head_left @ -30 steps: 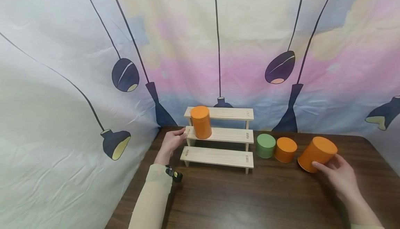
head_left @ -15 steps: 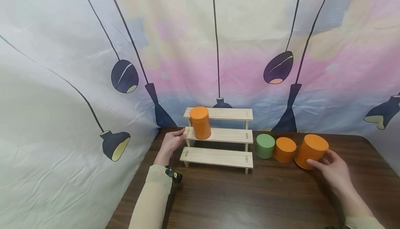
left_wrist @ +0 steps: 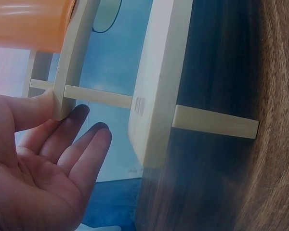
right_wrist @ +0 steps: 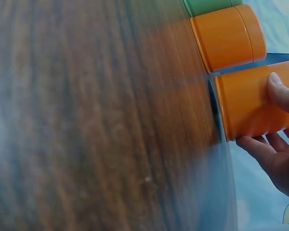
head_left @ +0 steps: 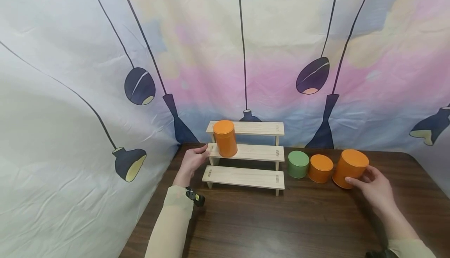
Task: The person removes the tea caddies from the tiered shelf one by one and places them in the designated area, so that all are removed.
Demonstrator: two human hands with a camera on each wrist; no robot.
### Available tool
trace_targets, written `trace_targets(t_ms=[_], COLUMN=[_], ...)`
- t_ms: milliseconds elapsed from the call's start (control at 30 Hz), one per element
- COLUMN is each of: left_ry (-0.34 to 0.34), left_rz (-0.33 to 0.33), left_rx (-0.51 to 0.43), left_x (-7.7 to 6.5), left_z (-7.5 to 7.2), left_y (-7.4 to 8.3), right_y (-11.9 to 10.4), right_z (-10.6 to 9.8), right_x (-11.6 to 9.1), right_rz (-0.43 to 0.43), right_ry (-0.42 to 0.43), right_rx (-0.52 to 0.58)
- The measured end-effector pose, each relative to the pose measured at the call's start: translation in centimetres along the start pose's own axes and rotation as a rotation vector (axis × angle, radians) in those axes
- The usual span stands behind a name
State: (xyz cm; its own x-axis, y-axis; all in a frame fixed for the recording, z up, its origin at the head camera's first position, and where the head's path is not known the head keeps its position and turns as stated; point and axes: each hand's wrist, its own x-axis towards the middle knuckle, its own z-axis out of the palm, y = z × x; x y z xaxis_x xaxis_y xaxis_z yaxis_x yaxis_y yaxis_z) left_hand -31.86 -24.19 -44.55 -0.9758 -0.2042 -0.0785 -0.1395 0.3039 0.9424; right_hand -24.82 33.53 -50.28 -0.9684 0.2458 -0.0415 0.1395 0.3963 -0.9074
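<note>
My left hand (head_left: 193,162) pinches the left end of the middle step of a three-tier wooden stand (head_left: 244,176); in the left wrist view the thumb lies on top of the board and the fingers reach beneath it. On that middle step stands a tall orange canister (head_left: 226,138), upright near the left end. At the right, my right hand (head_left: 377,189) grips a second tall orange tin (head_left: 350,169), thumb at its front and fingers around its far right side. This tin stands nearly upright, its base close over the table. Beside it is a short orange tin (head_left: 320,169).
A short green tin (head_left: 298,164) stands between the stand and the short orange tin. The dark wooden table (head_left: 281,226) reaches back to a fabric backdrop (head_left: 274,54) printed with hanging lamps, which also runs along the left side.
My right hand has brought the tall orange tin leftward, up beside the short orange tin, and its tilt has lessened. My left hand keeps its hold on the stand.
</note>
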Motion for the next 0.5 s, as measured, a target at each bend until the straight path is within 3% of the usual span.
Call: trace_targets(t_ms=[500], left_ry=[0.0], left_rz=[-0.002], left_rx=[-0.022], left_x=[0.13], left_z=[0.03], left_y=[-0.05], right_y=[0.38], right_z=[0.32], right_x=[0.17], right_rz=[-0.028], right_ry=[-0.023], right_rx=[-0.007])
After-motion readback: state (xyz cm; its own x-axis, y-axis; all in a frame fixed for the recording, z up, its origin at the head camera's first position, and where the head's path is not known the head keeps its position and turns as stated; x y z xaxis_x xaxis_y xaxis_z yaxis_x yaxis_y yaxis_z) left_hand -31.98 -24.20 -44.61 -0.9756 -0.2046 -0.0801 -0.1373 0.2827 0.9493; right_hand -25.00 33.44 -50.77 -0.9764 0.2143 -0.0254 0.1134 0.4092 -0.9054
